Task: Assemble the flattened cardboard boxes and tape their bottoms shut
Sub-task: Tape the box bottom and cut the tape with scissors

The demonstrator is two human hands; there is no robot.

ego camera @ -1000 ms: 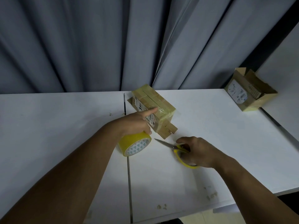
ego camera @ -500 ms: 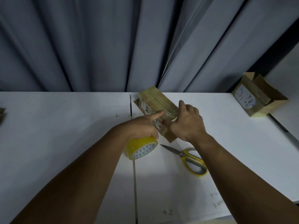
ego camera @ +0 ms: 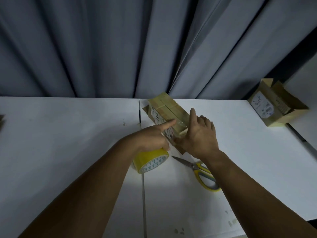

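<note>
Brown taped cardboard box (ego camera: 169,109) on white surface (ego camera: 68,134), long axis slanting away leftward, near end pinned under index of left hand (ego camera: 151,138), rest gripping yellow tape roll (ego camera: 151,160), right hand (ego camera: 199,136) flat-fingered against it

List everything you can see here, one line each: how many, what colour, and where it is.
cardboard box: one, brown, taped top, mid-table at the far edge
tape roll: one, yellow, just in front of that box
scissors: one pair, yellow and grey handles, flat on the table by the right forearm
second box: one, brown, flaps open, white label, far right corner
dark object: one, left edge, too cropped to identify
table: one, white, seam down the middle
curtain: one, grey, behind the table
left hand: grips the tape roll, index finger on the box
right hand: straight fingers against the box's near end
</note>
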